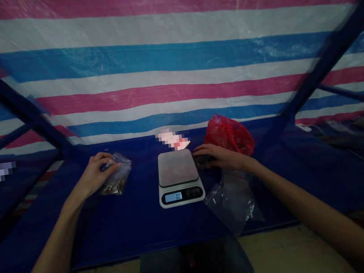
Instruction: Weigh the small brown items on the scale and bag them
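Observation:
My left hand (95, 173) is closed on a small clear plastic bag (117, 180) with dark contents, which lies on the blue table (130, 225) left of a white digital kitchen scale (178, 177). The scale's platform is bare and its display is lit. My right hand (220, 156) rests to the right of the scale, fingers curled over a small dark object (202, 161) that I cannot make out. Empty clear plastic bags (233, 197) lie under and in front of my right forearm.
A red plastic bag (229, 134) sits behind my right hand. A small white and red packet (174, 140) lies behind the scale. Striped pink, white and blue tarpaulin (172, 65) backs the table, with dark blue frame bars (11, 101) at both sides. Cables lie at the far right.

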The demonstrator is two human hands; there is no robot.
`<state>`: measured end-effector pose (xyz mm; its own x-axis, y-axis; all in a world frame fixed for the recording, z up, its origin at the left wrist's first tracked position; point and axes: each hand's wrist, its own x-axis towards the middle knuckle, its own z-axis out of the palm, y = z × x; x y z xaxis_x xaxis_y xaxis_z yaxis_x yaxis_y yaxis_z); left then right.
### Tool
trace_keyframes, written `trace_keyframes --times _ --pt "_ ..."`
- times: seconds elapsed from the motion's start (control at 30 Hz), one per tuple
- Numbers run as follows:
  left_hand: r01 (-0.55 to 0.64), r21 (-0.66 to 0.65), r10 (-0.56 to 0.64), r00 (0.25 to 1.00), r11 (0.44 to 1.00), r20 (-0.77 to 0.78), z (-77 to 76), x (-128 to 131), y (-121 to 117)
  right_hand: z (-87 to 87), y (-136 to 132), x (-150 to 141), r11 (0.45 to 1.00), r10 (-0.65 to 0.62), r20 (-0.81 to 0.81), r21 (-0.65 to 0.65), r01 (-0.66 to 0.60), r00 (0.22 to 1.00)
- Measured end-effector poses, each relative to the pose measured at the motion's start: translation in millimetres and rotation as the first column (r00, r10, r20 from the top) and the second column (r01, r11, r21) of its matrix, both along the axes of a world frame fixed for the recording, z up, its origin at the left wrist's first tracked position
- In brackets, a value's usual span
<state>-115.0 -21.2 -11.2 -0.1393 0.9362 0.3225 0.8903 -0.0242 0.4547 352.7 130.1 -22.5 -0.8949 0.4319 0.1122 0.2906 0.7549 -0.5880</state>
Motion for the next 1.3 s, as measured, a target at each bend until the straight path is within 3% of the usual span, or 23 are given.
trace_keyframes --times 0.13,0.27,0.37,0.47,0.7,0.83,0.97,1.3 --pt "-0.003 0.066 0.003 1.0 0.998 0.003 13.6 14 3 -0.2 -3 1 0.999 -0.036 -0.048 0.032 0.037 0.998" --pt "0.102 0.109 -0.109 0.993 0.989 0.056 33.6 53 19 0.4 -10 -2 0.996 -0.059 -0.057 0.057 0.062 0.997" --pt "0.134 0.146 -0.12 0.988 0.98 -0.099 37.9 84 34 0.0 -15 -5 0.984 -0.118 -0.052 0.131 0.124 0.992" --pt "0.092 0.152 -0.054 0.969 0.984 -0.24 29.1 101 43 -1.0 -17 -5 0.973 -0.136 -0.047 0.181 0.143 0.99" --pt "0.054 0.174 0.0 0.956 0.983 -0.294 7.4 96 32 5.0 -8 0 0.977 -0.151 -0.18 0.12 0.174 0.972" --pt "0.066 0.171 -0.017 0.962 0.983 -0.272 4.7 99 33 20.2 -13 -2 0.976 -0.199 -0.298 0.025 0.216 0.934" --pt "0.082 0.158 -0.038 0.964 0.984 -0.263 2.2 101 36 30.4 -27 -10 0.982 -0.179 -0.352 -0.125 0.143 0.919" --pt "0.075 0.186 -0.035 0.977 0.98 -0.212 4.1 96 35 25.4 -31 -11 0.98 -0.153 -0.327 -0.174 0.1 0.933"
